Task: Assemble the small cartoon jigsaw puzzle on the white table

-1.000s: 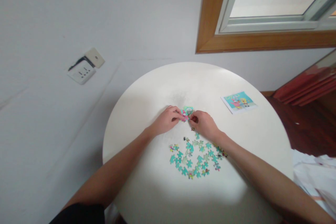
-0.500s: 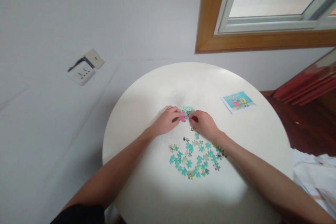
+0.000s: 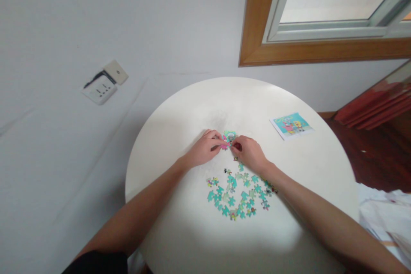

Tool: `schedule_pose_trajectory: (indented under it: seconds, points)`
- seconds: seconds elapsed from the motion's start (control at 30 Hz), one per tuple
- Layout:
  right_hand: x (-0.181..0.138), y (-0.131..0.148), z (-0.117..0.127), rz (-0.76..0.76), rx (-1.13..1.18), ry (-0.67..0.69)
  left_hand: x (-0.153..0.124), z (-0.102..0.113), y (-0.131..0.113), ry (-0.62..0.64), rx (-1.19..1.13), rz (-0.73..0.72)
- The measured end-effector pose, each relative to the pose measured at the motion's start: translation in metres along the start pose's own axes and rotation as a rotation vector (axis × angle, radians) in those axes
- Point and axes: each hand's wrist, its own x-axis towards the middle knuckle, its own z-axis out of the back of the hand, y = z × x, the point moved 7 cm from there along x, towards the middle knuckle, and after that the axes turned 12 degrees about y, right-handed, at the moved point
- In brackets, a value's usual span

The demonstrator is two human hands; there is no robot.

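My left hand (image 3: 203,149) and my right hand (image 3: 249,152) meet at the middle of a round white table (image 3: 180,128). Both pinch a small cluster of joined puzzle pieces (image 3: 228,138), pink and green, lying on the tabletop between the fingertips. Just in front of my hands a heap of loose teal puzzle pieces (image 3: 239,192) is spread on the table, with my right forearm lying along its right side.
A small picture card (image 3: 291,124) with cartoon figures lies at the table's right. A wall socket (image 3: 103,85) sits on the white wall at the left. A wood-framed window (image 3: 321,13) is above right, and white cloth (image 3: 385,218) lies at the right edge.
Hardly anything has moved. My fingertips have shifted slightly on the joined pieces, which stay in the same spot.
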Motion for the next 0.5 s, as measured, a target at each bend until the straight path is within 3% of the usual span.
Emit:
schedule_pose_trajectory:
  seconds: [0.5]
  points:
    - [0.0001, 0.0028, 0.0005, 0.047, -0.035, 0.024, -0.0007, 0.0020, -0.0035, 0.027, -0.035, -0.003]
